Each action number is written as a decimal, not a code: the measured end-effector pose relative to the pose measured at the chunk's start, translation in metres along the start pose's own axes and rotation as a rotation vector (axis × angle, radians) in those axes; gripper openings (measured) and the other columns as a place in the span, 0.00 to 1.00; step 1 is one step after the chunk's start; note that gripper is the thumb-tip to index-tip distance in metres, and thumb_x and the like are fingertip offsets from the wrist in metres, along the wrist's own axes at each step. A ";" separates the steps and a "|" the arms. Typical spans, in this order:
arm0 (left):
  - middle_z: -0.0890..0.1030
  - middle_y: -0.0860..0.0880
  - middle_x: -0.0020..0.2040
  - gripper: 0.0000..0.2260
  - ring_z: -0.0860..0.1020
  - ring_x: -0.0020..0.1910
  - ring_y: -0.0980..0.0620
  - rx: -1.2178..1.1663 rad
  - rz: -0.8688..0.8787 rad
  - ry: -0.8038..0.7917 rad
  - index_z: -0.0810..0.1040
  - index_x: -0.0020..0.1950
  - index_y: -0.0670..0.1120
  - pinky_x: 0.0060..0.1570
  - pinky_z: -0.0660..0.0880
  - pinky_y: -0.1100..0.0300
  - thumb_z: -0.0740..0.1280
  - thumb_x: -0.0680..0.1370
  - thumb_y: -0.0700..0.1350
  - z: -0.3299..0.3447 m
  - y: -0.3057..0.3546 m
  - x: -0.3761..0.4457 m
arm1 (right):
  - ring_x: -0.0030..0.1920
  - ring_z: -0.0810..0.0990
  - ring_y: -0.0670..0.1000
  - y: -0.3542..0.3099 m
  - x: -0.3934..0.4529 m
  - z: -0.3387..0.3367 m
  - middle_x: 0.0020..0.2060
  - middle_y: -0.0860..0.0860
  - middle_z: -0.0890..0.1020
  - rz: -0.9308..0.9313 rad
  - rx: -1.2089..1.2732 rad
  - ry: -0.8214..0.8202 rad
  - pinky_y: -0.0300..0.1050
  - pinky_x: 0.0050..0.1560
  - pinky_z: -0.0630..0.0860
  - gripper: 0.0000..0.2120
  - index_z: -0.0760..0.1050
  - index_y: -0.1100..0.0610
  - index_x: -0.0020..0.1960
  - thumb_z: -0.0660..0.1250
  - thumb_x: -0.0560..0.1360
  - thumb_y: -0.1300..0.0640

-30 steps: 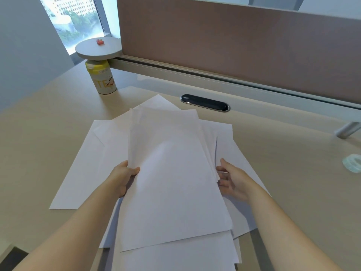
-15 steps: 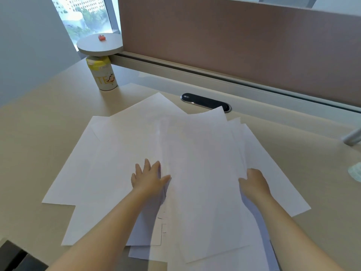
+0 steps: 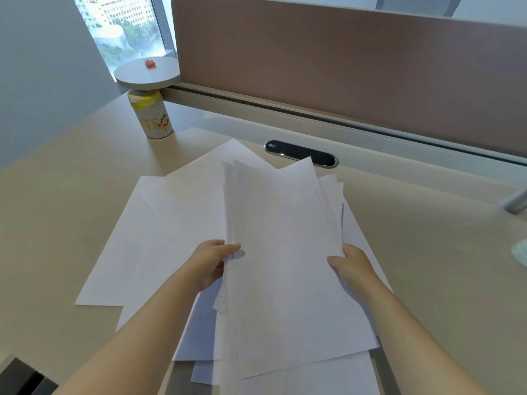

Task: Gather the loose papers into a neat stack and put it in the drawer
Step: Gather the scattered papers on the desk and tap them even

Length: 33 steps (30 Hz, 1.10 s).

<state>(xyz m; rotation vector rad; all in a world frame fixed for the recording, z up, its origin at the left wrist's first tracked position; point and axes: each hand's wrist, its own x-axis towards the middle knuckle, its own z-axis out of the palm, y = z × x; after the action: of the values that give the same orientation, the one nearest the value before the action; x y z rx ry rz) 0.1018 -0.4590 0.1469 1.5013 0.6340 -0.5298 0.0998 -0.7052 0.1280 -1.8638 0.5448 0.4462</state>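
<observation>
Several white paper sheets lie fanned over the beige desk (image 3: 57, 223). A rough bundle of papers (image 3: 285, 252) in the middle is pinched from both sides. My left hand (image 3: 211, 260) grips its left edge, thumb on top. My right hand (image 3: 352, 265) holds its right edge. The bundle's far corners are uneven and lifted a little off the desk. More loose sheets (image 3: 159, 229) stay flat to the left, under the bundle, and at the near edge. No drawer is in view.
A yellow and white can (image 3: 151, 116) stands at the back left under a round grey disc (image 3: 147, 74) with a small red object on it. A black cable grommet (image 3: 301, 153) sits behind the papers. A brown partition (image 3: 342, 61) closes the far side.
Half a second ago both hands lay flat on the spread sheets. Now they have drawn the middle sheets together and gripped them by their side edges.
</observation>
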 end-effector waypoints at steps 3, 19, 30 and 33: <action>0.80 0.44 0.45 0.09 0.78 0.43 0.47 0.103 -0.004 -0.097 0.73 0.54 0.38 0.43 0.76 0.58 0.64 0.76 0.38 0.009 0.002 -0.005 | 0.56 0.73 0.60 -0.002 -0.005 -0.006 0.60 0.60 0.74 -0.037 -0.417 0.117 0.48 0.55 0.70 0.07 0.71 0.65 0.43 0.58 0.74 0.60; 0.75 0.44 0.40 0.17 0.74 0.37 0.48 0.115 0.011 0.039 0.69 0.65 0.34 0.35 0.70 0.59 0.62 0.76 0.34 0.012 0.003 0.004 | 0.43 0.64 0.54 -0.002 -0.002 -0.003 0.40 0.51 0.64 -0.031 -0.350 0.226 0.42 0.41 0.62 0.19 0.55 0.54 0.27 0.62 0.69 0.63; 0.75 0.41 0.61 0.19 0.72 0.63 0.40 0.811 0.215 0.420 0.73 0.61 0.40 0.58 0.70 0.48 0.63 0.75 0.50 0.018 -0.008 0.014 | 0.45 0.77 0.54 0.004 -0.006 -0.009 0.59 0.59 0.77 0.003 -0.115 0.163 0.30 0.35 0.71 0.22 0.67 0.64 0.65 0.62 0.71 0.69; 0.53 0.42 0.78 0.32 0.50 0.76 0.39 1.045 0.062 0.440 0.54 0.75 0.46 0.73 0.52 0.43 0.56 0.76 0.60 -0.001 -0.016 0.014 | 0.34 0.71 0.49 0.002 -0.006 -0.007 0.48 0.58 0.77 -0.010 -0.144 0.143 0.27 0.21 0.67 0.14 0.72 0.67 0.57 0.62 0.72 0.68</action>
<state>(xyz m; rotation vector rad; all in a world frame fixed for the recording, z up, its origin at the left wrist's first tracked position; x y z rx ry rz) 0.1012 -0.4572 0.1254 2.6643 0.6720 -0.5055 0.0942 -0.7115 0.1316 -2.0464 0.6121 0.3546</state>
